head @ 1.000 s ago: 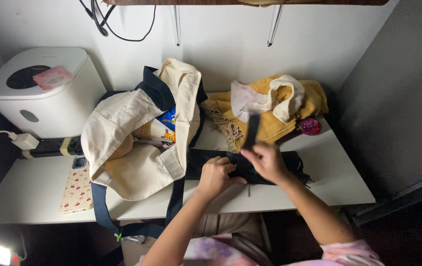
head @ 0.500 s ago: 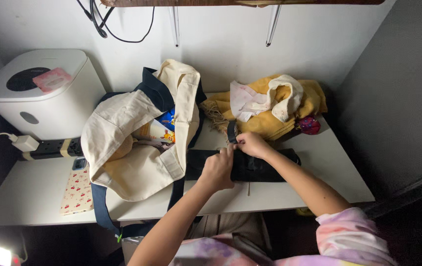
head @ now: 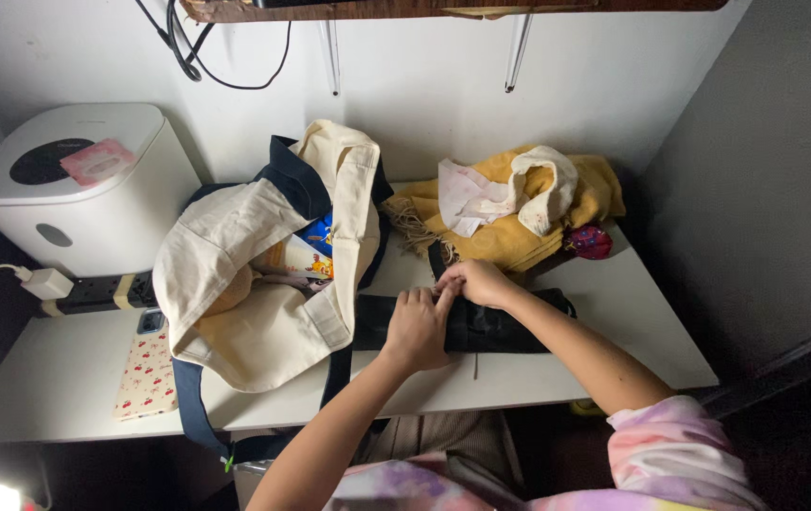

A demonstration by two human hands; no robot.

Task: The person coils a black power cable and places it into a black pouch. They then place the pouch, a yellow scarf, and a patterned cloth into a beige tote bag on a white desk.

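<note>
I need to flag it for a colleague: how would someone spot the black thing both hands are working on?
On the white table, look just right of the big cream tote bag with navy trim. The black folded umbrella lies flat at the front edge, under the left hand and right hand. It is the only long, black bundle; the pile behind it is yellow.

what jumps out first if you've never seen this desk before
The big cream canvas tote bag with navy straps sprawls open at the middle of the white table. Just right of it, the left hand and right hand meet on a folded black umbrella. Behind them lies a crumpled mustard-yellow cloth.
</note>
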